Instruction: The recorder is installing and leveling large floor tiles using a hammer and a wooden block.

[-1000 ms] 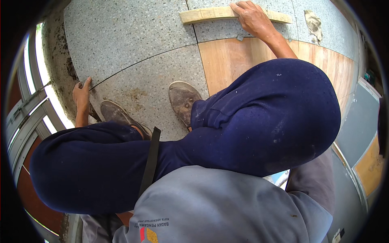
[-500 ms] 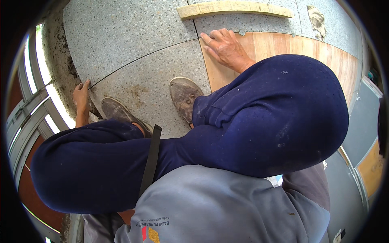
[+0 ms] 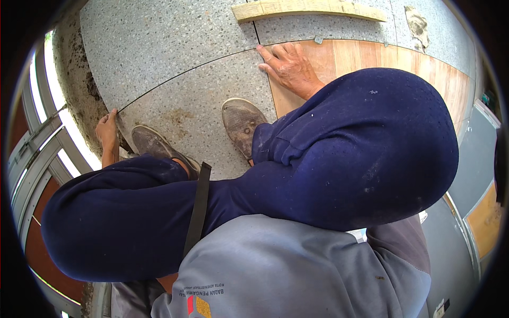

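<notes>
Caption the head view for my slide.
Left hand and right hand at a dark seam between speckled slabs, wooden bar beyond.

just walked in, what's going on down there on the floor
A person crouches, hands at opposite ends of a gray speckled tile's far edge. The left hand is at the left corner; the right hand is by the right corner, partly over wood-patterned flooring. A pale wooden bar lies beyond, untouched.
</notes>
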The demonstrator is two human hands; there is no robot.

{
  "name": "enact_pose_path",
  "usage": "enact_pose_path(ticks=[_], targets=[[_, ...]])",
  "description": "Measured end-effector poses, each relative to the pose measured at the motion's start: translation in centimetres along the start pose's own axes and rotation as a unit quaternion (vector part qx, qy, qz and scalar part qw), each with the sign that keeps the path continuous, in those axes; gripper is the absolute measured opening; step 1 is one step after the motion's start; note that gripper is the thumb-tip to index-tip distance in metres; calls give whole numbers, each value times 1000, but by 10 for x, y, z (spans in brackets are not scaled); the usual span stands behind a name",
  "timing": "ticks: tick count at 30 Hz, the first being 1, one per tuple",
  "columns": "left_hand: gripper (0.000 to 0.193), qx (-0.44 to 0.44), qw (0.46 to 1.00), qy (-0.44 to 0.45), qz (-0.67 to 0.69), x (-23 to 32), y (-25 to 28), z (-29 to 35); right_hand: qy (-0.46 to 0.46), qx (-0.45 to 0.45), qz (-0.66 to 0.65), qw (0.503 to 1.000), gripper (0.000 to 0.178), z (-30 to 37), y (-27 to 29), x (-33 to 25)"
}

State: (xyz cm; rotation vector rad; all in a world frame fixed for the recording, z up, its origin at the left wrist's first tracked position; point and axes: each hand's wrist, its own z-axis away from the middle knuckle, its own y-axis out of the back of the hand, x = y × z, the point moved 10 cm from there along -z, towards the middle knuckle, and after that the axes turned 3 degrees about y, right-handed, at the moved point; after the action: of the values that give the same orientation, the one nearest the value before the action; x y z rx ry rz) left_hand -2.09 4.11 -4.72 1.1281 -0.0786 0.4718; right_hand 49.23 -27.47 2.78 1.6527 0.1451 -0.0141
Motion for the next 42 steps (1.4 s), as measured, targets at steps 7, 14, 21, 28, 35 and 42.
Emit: enact_pose_path(ticks=[7,14,21,28,35,42], targets=[[40,29,999,-1,27,-8,20,7,-7,31,-39,999,51,-7,-1,-6],[28,36,992,20,116,-22,6,2,-27,61,-27,997,50,-8,37,14],[19,-18,952,79,295,-30,-5,8,-58,-10,118,991,67,-28,78,159],[10,-38,953,66,294,-24,6,8,-78,-183,78,977,68,-26,37,227],[28,-24,970,44,240,-16,7,23,-63,-143,38,987,59,-29,44,222],[50,-21,987,26,156,-13,8,23,-49,-122,20,991,58,-27,46,216]])
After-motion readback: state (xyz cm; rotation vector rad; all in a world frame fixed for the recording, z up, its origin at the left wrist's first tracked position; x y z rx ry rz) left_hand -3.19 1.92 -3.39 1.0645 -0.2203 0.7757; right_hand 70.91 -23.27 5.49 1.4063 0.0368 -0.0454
